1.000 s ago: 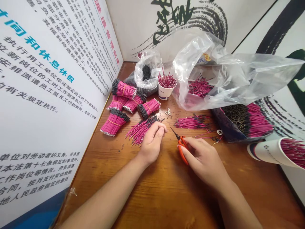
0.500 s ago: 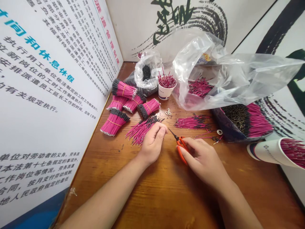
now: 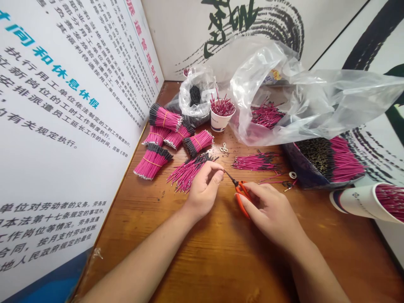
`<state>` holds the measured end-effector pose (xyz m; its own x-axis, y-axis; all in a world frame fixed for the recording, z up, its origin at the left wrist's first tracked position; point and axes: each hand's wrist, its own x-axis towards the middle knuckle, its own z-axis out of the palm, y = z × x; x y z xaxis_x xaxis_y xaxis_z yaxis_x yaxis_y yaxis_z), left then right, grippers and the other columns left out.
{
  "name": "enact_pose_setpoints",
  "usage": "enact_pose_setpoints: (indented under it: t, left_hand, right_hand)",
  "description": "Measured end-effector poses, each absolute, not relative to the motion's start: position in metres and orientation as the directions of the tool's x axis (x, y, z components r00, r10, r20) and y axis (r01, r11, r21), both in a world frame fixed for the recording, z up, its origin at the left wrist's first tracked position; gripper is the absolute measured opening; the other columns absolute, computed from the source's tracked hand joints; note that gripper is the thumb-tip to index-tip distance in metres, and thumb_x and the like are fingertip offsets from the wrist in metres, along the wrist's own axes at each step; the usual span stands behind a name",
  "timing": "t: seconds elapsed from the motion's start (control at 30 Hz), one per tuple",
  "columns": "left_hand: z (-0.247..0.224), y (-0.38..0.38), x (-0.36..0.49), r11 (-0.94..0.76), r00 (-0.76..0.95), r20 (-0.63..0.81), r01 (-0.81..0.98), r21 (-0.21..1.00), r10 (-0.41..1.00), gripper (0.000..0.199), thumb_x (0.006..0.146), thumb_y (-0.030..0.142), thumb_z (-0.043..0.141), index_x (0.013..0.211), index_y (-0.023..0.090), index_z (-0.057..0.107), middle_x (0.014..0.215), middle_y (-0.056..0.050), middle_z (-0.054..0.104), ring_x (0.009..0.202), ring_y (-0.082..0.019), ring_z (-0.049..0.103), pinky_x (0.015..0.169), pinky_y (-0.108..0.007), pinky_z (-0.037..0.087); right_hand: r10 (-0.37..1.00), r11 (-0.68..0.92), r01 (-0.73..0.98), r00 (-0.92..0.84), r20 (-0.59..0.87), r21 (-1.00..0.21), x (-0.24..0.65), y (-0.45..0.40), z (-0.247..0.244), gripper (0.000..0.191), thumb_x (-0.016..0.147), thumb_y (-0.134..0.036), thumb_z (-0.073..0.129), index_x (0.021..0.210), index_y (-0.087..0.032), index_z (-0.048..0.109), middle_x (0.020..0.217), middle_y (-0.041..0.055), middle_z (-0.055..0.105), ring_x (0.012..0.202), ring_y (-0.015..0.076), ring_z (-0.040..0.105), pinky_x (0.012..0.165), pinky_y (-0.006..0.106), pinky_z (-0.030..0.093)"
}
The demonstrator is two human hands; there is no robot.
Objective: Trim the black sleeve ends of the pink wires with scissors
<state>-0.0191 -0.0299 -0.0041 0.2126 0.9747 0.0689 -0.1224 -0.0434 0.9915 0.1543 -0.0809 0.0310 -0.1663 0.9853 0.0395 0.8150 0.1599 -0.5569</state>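
One orange-handled tool [image 3: 242,198] in right grip [image 3: 272,212]

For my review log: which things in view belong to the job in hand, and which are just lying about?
Likely in the job:
- right hand, holding orange-handled snips
- left hand, at their tip
- loose pink-and-black wires
- banded wire bundles

Apparently just lying about:
- white ring
- dark specks, too small to identify

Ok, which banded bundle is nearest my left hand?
The rightmost banded bundle, just beyond the loose pink wires by your left hand; the other banded bundles sit farther left.
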Motion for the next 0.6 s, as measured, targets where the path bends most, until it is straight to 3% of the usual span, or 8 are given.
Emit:
enact_pose_setpoints:
  t: [0.43, 0.6]
  left_hand:
    - [0.0018, -0.0287, -0.0189, -0.051, 0.202, 0.069, -0.094, 0.994, 0.977, 0.020, 0.093, 0.037, 0.055, 0.086, 0.018, 0.052, 0.074, 0.002, 0.051, 0.064, -0.010, 0.047, 0.063, -0.022, 0.040]
    - [0.0001, -0.0348, -0.0202, -0.130, 0.389, 0.096, 0.061, 0.990, 0.916, 0.021, 0.096, 0.032, 0.048, 0.080, 0.018, 0.051, 0.059, 0.006, 0.044, 0.051, -0.008, 0.040, 0.052, -0.022, 0.032]
  right_hand:
    - [0.985, 0.169, 0.804, -0.163, 0.061, -0.571, 0.1547, -0.0813, 0.0296, 0.022, 0.093, -0.036, 0.053, 0.090, -0.019, 0.068, 0.067, 0.0020, 0.064, 0.065, 0.0197, 0.055, 0.063, 0.030, 0.040]
    - [0.991, 0.137, 0.799, -0.109, 0.083, -0.585, 0.1594, -0.0791, 0.0271, 0.021, 0.092, -0.036, 0.055, 0.090, -0.020, 0.068, 0.065, 0.0010, 0.063, 0.064, 0.0190, 0.055, 0.061, 0.029, 0.039]
